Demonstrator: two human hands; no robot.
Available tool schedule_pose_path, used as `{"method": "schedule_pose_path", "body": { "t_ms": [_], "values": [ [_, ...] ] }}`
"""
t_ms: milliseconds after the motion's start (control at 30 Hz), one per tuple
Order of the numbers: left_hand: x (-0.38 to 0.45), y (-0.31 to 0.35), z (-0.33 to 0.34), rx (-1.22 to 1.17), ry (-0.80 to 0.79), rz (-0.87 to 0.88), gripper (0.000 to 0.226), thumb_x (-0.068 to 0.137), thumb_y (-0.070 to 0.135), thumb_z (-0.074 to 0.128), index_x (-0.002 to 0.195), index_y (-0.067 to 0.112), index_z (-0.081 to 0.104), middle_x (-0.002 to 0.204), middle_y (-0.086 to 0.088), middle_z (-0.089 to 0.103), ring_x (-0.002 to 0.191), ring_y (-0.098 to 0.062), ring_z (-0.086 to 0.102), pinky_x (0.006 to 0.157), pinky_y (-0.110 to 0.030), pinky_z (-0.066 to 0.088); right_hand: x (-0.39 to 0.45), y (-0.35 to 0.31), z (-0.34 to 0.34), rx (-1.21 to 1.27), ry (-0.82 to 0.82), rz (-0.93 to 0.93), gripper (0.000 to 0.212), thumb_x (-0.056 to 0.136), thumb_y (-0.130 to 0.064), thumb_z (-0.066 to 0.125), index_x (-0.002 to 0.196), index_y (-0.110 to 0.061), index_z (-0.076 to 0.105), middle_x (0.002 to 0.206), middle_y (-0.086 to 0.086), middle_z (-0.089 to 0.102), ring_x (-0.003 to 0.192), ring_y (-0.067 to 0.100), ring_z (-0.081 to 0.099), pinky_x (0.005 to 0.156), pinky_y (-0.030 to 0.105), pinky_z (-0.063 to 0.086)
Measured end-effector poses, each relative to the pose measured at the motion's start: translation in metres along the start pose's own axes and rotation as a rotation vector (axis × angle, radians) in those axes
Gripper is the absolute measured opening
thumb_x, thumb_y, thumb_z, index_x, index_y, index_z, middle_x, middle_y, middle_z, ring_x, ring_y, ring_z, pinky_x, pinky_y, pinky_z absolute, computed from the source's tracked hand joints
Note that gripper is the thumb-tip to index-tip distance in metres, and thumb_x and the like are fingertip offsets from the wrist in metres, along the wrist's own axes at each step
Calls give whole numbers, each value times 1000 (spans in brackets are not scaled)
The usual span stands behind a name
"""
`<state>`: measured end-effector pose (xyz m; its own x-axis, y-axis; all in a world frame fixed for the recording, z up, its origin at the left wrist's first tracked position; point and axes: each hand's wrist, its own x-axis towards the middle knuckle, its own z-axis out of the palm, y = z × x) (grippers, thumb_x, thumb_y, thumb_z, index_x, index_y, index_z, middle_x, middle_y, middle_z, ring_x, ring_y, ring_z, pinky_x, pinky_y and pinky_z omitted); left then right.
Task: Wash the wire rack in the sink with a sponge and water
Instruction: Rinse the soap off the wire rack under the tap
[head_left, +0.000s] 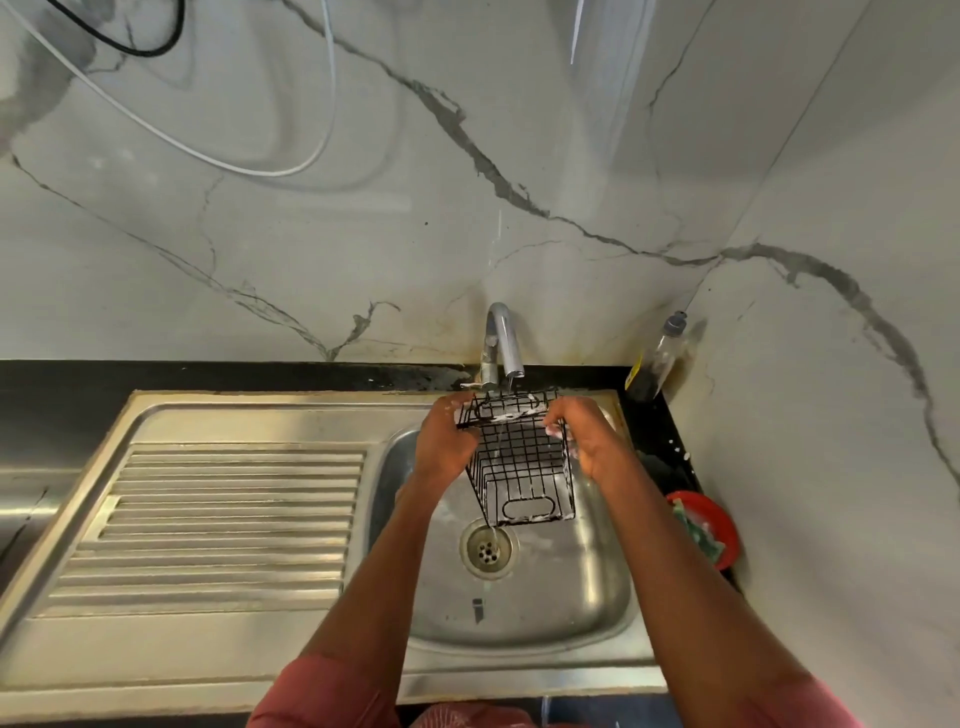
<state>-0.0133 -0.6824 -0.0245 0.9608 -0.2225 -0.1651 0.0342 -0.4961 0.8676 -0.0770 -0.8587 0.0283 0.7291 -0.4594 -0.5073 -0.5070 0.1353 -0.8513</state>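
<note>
The black wire rack (519, 460) hung tilted over the steel sink (524, 613), held up under the chrome tap (500, 345), which stood at twelve o'clock from the basin; a thin stream of water (497, 441) ran down through the wires and fell to the drain (487, 548) below. White suds clung to the rack's upper rim and to its lower end panel. The left hand (445, 441) gripped the rack's top edge at about nine o'clock of it, fingers curled round the wire. The right hand (584, 434) held the opposite side at three o'clock, fingers bent and close together on the wire, foam on them; whether anything lay inside that hand could not be told. At three o'clock of the basin, on the dark counter (670, 452), sat a red dish (714, 525) with a green sponge (693, 530) in it. A bottle (657, 361) stood in the corner at one o'clock. The ribbed drainboard (218, 525) lay at nine o'clock.
</note>
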Motion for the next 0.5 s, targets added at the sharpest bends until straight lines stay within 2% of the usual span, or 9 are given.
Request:
{"method": "schedule_pose_path", "body": {
  "t_ms": [67,100,167,200,267,367,433,500],
  "values": [
    [-1,1,-7,45,-11,32,65,86,-4,72,143,22,57,149,0,54,96,0,59,74,-4,47,5,-8,6,-13,-27,2,16,78,3,56,74,-12,58,91,4,60,80,15,50,64,30,32],
    [0,1,-11,81,-25,42,68,85,-2,75,146,21,55,152,0,51,108,-5,60,83,-2,45,8,-12,8,-23,-51,11,15,77,3,55,74,-12,58,95,6,63,85,18,53,67,30,33],
    [4,0,-20,126,-75,25,77,82,6,82,151,20,50,155,-3,49,133,-20,54,107,-21,44,15,-17,12,-66,-114,32,13,76,1,55,78,-11,60,100,7,65,92,21,57,77,33,36],
    [4,1,-25,133,-107,3,81,80,9,85,152,19,49,155,-4,49,137,-24,52,110,-28,44,17,-19,13,-99,-147,44,14,77,0,54,83,-9,61,99,7,65,91,20,58,83,34,36],
    [7,2,-36,152,-142,-14,84,75,12,89,150,18,50,153,-4,51,135,-25,53,106,-30,44,23,-23,17,-180,-200,72,23,77,0,53,96,-9,62,97,6,69,90,20,61,90,39,35],
    [10,0,-48,177,-149,8,81,72,15,91,145,20,56,147,-3,56,129,-25,57,110,-40,47,29,-24,21,-211,-232,100,35,80,0,52,111,-11,62,93,3,74,89,22,66,88,40,35],
    [15,-3,-52,189,-167,28,72,71,15,90,137,25,62,142,-1,58,121,-22,60,106,-42,52,29,-22,23,-206,-247,104,34,82,3,50,110,-12,62,104,5,74,95,23,67,90,41,36],
    [18,-7,-52,250,-197,47,67,70,17,89,132,29,66,137,1,59,120,-20,58,104,-41,52,25,-17,25,-195,-243,112,31,80,5,49,105,-9,62,109,6,73,97,23,66,86,38,37]
  ]
}}
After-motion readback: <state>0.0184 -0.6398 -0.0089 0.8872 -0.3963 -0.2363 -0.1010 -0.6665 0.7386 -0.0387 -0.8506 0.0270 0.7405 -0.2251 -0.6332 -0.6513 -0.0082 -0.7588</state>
